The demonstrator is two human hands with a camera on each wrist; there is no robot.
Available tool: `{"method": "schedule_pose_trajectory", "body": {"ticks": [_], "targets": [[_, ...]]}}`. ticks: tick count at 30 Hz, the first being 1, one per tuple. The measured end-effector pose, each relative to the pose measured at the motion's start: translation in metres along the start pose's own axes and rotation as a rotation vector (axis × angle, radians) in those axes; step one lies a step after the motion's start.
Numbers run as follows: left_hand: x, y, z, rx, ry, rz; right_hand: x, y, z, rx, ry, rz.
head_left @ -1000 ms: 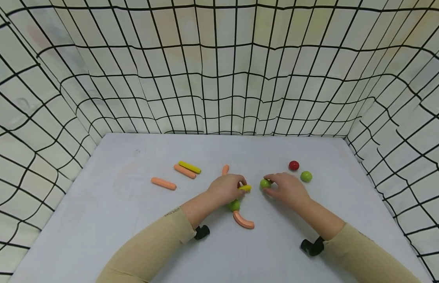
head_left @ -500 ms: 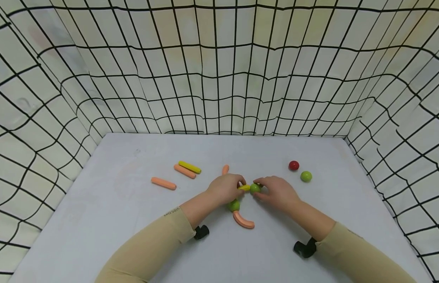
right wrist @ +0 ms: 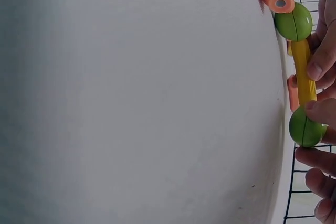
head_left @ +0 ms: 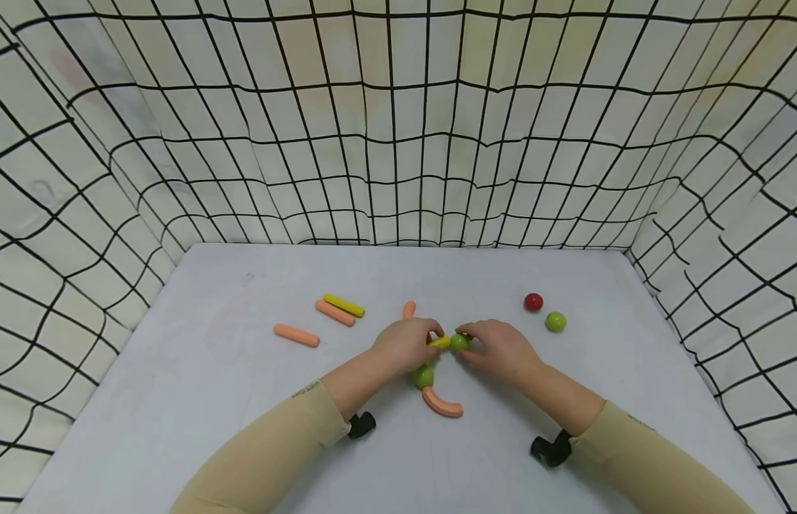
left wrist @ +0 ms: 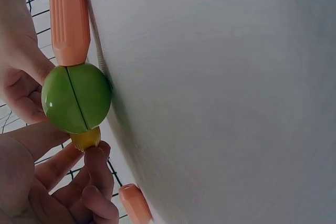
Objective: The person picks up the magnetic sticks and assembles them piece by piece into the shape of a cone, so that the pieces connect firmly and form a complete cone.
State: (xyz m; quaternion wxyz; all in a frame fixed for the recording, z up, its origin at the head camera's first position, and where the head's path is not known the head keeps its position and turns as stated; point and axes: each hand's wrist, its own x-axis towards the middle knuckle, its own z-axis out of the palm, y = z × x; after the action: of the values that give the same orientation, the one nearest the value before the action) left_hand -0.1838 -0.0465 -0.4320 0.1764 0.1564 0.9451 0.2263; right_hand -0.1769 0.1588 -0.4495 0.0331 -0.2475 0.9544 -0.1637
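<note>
My left hand (head_left: pixel 404 344) grips a short yellow rod (right wrist: pixel 303 59), its right end poking out past the fingertips. At the rod's other end sits a green ball (head_left: pixel 423 376), with a curved orange stick (head_left: pixel 442 402) joined to it and pointing toward me. My right hand (head_left: pixel 501 350) pinches a second green ball (head_left: pixel 459 343) against the rod's free end. The right wrist view shows the yellow rod running between both balls. Another orange stick (head_left: pixel 409 309) shows beyond my left hand, partly hidden by it.
Left on the white table (head_left: pixel 231 400) lie two orange sticks, one nearer (head_left: pixel 297 335) and one farther (head_left: pixel 335 313), beside a yellow stick (head_left: pixel 344 305). A red ball (head_left: pixel 534 303) and a green ball (head_left: pixel 556 321) rest at right. Black netting (head_left: pixel 398 157) surrounds the table.
My right hand has carried its green ball leftward, closing the gap to the yellow rod's end. My left hand has stayed nearly still, shifting only slightly left with the rod.
</note>
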Motion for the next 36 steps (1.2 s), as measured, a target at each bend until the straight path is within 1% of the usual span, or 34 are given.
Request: {"method": "schedule_pose_trajectory", "body": {"ticks": [7,17,24,30,36], "targets": [[-0.007,-0.001,-0.002,0.0,0.008,0.009,0.002,-0.002,-0.001,0.003,-0.007,-0.028],[-0.014,-0.008,-0.003,0.037,0.012,-0.016,0.006,-0.008,0.0,0.005,-0.018,-0.078],[-0.02,-0.014,-0.003,0.021,0.018,-0.023,0.01,-0.015,0.0,-0.002,-0.047,-0.111],[-0.025,-0.018,-0.005,0.01,0.015,-0.045,0.014,-0.021,0.002,0.003,-0.064,-0.144],[-0.032,-0.022,-0.007,-0.006,0.008,-0.055,0.017,-0.023,0.005,0.007,-0.089,-0.158]]}}
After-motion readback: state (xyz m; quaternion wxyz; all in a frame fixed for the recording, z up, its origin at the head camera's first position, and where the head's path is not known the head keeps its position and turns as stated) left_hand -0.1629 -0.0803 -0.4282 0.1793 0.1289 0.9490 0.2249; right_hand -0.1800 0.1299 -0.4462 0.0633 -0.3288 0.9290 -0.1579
